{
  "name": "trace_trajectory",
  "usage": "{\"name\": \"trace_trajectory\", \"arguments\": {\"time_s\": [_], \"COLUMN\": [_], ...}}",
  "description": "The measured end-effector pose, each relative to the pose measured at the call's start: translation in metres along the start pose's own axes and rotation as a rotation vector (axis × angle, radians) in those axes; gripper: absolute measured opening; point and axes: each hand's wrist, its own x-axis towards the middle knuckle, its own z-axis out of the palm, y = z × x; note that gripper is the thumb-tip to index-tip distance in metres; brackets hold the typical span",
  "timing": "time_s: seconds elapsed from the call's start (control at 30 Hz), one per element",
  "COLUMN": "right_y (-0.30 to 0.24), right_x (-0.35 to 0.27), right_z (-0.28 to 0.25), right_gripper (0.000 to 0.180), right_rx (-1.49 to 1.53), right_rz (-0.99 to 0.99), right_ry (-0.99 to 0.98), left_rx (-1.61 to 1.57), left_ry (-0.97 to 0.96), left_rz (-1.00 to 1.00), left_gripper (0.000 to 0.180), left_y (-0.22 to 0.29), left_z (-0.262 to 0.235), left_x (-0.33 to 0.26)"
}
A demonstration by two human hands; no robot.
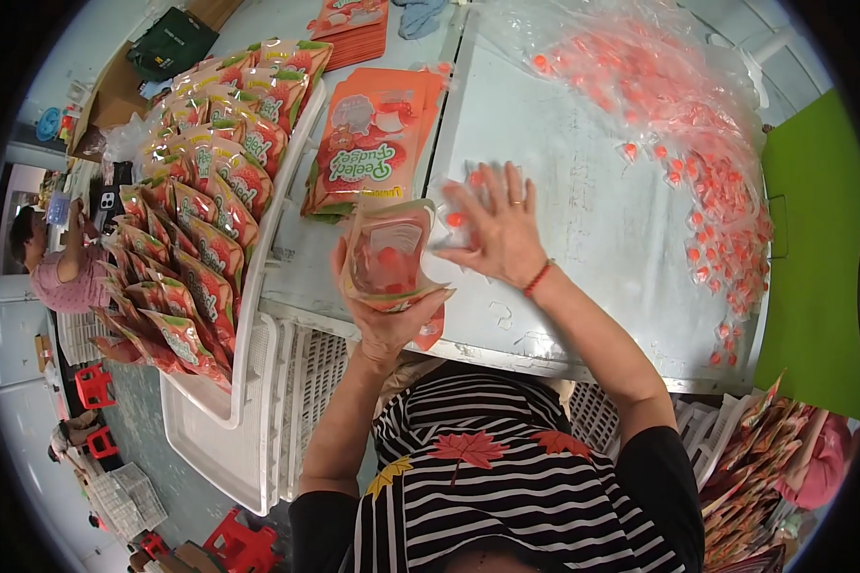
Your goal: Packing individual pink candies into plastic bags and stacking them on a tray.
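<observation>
My left hand (384, 323) is wrapped round a candy pouch (428, 294) at the table's near edge. The pouch's mouth gapes upward, and wrapped red candies show inside. Just to its right, my right hand (506, 234) lies palm down with fingers spread, slightly blurred. Under and beside its thumb and fingers are a few clear-wrapped red candies (455, 220); the palm hides the rest. A stack of flat printed pouches (373, 143) lies beyond the open pouch.
Filled pouches (210, 181) stand in rows in a white tray (269, 244) at left. A large clear bag (631, 67) and many loose wrapped candies (721, 224) spread along the table's right side, beside a green panel (817, 248). Another person (62, 263) is at far left.
</observation>
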Motion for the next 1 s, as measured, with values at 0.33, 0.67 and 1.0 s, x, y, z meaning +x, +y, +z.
{"name": "trace_trajectory", "arguments": {"time_s": [0.33,0.67,1.0], "right_y": [0.0,0.011,-0.03], "right_x": [0.019,0.037,0.059], "right_z": [0.02,-0.007,-0.05], "right_gripper": [0.027,0.012,0.006], "right_rx": [-0.004,0.683,0.918], "right_rz": [-0.114,0.413,0.133], "right_ry": [0.072,0.309,0.366], "left_rx": [-0.128,0.117,0.137], "left_ry": [0.106,-0.083,-0.102], "left_rz": [0.076,0.23,0.255], "left_gripper": [0.105,0.106,0.104], "left_y": [0.035,0.05,0.055], "left_z": [-0.02,0.013,0.034], "left_x": [0.021,0.051,0.054]}}
